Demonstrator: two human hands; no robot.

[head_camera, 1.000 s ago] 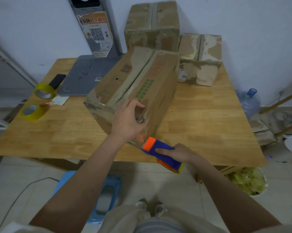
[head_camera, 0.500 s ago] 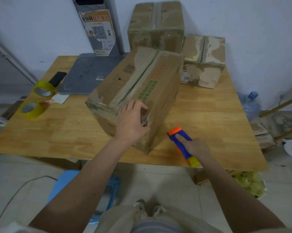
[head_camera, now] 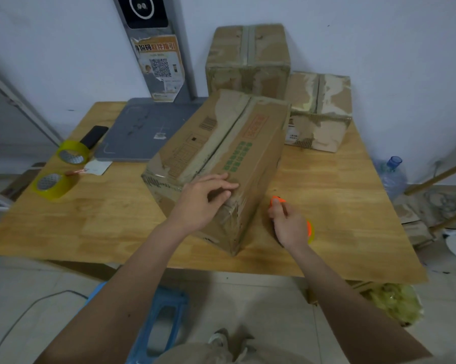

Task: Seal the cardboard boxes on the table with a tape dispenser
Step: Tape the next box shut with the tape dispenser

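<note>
The left hand point(head_camera: 203, 203) rests on the near end of the big cardboard box point(head_camera: 221, 158), fingers bent over the top edge, pressing it down. The box sits in the middle of the table point(head_camera: 90, 219), turned at a slant, with one corner close to the front edge. It looks light but bulky. Its walls are stiff, yet the flaps would bend if pushed hard, so a flat hand on top near the seam seems best. The box is brown and worn, with torn patches, green marks, and shiny tape along the middle seam and over the near end. The right hand point(head_camera: 290, 227) grips the tape dispenser point(head_camera: 278, 199) just beside the box, near the front edge. Only its orange bits show. It looks hard, light and easy to hold by the handle.
</note>
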